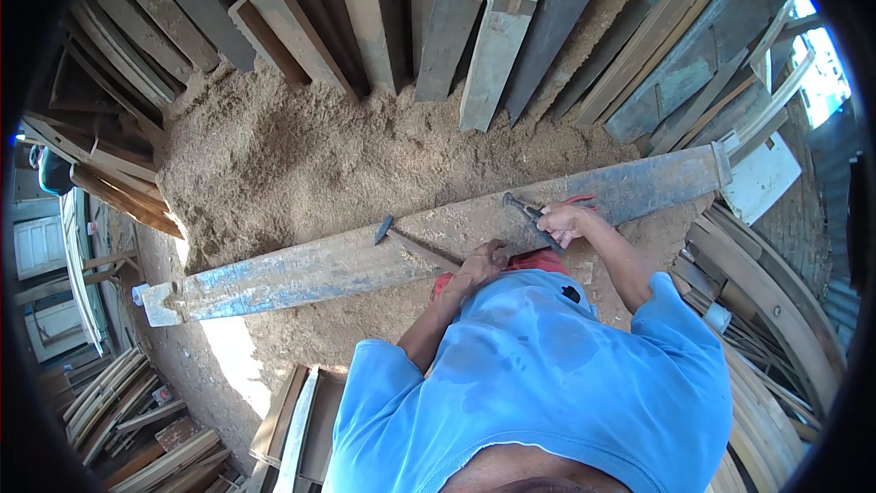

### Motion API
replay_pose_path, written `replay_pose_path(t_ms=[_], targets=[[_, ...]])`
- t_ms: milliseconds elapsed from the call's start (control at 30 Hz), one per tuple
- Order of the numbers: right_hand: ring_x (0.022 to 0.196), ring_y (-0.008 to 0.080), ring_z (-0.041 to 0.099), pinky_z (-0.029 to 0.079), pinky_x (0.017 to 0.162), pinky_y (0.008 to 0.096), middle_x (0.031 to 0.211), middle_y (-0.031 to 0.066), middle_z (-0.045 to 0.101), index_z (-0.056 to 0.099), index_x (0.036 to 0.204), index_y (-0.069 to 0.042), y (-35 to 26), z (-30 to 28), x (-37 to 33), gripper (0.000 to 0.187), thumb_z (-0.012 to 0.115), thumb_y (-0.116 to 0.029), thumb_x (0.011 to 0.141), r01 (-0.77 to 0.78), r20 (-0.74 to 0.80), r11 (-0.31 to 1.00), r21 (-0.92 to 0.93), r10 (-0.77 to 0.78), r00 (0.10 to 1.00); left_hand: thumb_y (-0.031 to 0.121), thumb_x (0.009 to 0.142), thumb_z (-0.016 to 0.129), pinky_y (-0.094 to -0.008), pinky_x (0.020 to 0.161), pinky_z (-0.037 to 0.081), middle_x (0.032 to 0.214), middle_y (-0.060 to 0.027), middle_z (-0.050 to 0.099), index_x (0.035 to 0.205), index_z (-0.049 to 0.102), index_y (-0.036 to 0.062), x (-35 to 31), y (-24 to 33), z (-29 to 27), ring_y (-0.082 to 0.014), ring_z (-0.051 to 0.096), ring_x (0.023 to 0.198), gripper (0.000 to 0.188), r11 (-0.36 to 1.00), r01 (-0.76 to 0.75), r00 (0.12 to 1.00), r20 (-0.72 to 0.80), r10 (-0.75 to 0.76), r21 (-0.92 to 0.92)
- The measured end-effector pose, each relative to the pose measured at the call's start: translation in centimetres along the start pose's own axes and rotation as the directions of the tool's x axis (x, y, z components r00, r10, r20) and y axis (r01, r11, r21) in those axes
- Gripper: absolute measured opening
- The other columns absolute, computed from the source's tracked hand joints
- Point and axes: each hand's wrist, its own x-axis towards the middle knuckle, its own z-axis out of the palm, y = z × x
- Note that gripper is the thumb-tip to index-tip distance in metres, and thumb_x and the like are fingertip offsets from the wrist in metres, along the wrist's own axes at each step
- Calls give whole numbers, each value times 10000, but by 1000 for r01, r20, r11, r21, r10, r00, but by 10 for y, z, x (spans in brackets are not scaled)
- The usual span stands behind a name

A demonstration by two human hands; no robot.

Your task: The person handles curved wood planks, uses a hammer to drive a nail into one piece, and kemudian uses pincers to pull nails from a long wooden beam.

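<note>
A long, worn wooden beam (301, 267) with flaking blue paint lies across in front of me, rising toward the right. My left hand (482, 265) rests at its near edge, fingers curled round the end of a hammer's wooden handle. The dark head of the hammer (383, 230) points to the far left over the beam. To the right, my right hand (560, 225) is closed on a dark, long-handled tool that looks like pincers (524, 208), its tip toward the beam's far edge. Red handles (581, 200) show just beyond that hand; their tool is partly hidden.
A heap of sawdust (301, 164) lies beyond the beam. Boards and planks (365, 18) lean along the far side. Curved timber pieces (771, 283) are stacked at the right, more wood (119, 402) at the lower left. A wooden box (297, 415) stands near my left side.
</note>
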Motion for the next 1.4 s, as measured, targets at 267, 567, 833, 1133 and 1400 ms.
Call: replay_pose_path(t_ms=[267, 567, 833, 1133, 1400], targets=[[519, 114, 422, 330, 392, 291, 671, -6, 431, 497, 882, -102, -28, -5, 6, 119, 593, -157, 840, -36, 109, 974, -222, 61, 992, 593, 959, 463, -476, 881, 501, 1092, -102, 644, 1309, 516, 127, 39, 29, 29, -269, 616, 1027, 585, 492, 344, 936, 248, -250, -800], [762, 232, 580, 495, 584, 432, 936, 122, 561, 528, 1112, -38, -47, -12, -21, 277, 573, -219, 906, -35, 198, 982, -183, 71, 978, 627, 971, 385, -446, 706, 567, 978, -117, 663, 1071, 596, 103, 97, 61, 68, -259, 657, 852, 574, -124, 194, 963, 213, -167, -973], [748, 246, 576, 481, 628, 427, 895, 94, 594, 536, 1046, -63, -18, -10, 15, 220, 491, -274, 1003, -27, 212, 980, 195, -15, 977, 451, 980, 462, -424, 481, 562, 771, -89, 661, 902, 611, 104, 122, 59, 70, -234, 638, 582, 386, -170, 135, 951, 176, -253, -976], [653, 179, 510, 433, 540, 373, 801, 68, 555, 544, 925, -90, -32, -26, 26, 309, 429, -363, 1014, -314, 376, 931, 188, 228, 898, 469, 934, 430, -399, 495, 530, 661, -34, 627, 855, 618, 136, 122, 57, 69, -181, 575, 496, 391, 51, 175, 904, 140, -403, -983], [464, 161, 391, 333, 402, 343, 593, 18, 436, 511, 741, -109, -40, 17, 27, 103, 528, -125, 841, -238, 263, 958, 162, 191, 946, 539, 912, 529, -434, 577, 552, 777, -113, 679, 893, 654, 57, 115, 56, 46, -245, 604, 545, 499, -101, 309, 917, 325, -231, -946]])
